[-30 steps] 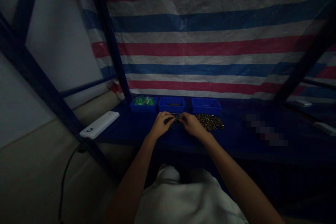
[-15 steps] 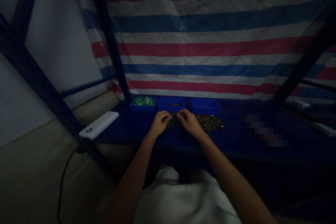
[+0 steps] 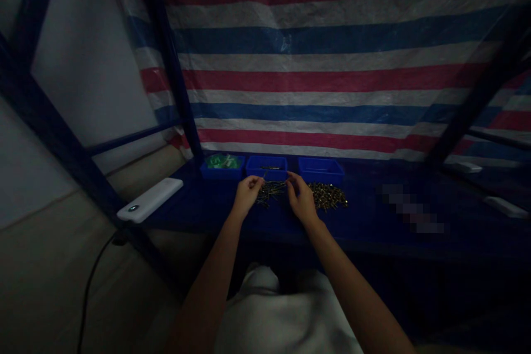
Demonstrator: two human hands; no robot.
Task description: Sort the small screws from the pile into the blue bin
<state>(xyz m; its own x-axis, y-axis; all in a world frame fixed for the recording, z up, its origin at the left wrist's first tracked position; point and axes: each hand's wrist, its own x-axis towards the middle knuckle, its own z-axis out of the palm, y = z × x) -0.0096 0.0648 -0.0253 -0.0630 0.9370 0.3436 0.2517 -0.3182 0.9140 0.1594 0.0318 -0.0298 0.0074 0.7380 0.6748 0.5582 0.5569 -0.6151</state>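
My left hand is pinched at its fingertips around a long thin screw, which points up and away; the dim light hides its detail. A loose pile of similar long screws lies on the blue tabletop between my hands. At the right end of that pile is my right hand, thumb and fingers apart, and nothing shows between them. Just right of it is a heap of small brass-coloured metal pieces, partly hidden behind the hand.
Along the back stand three blue bins: one with green plastic bags, a middle bin with a few thin metal pieces, and a right bin. A white power bank lies at left. Blue frame posts flank a striped sheet.
My hands have moved apart, uncovering the screw pile. The left hand now lifts one thin screw, and the right hand's fingers have spread. The view has shifted slightly.
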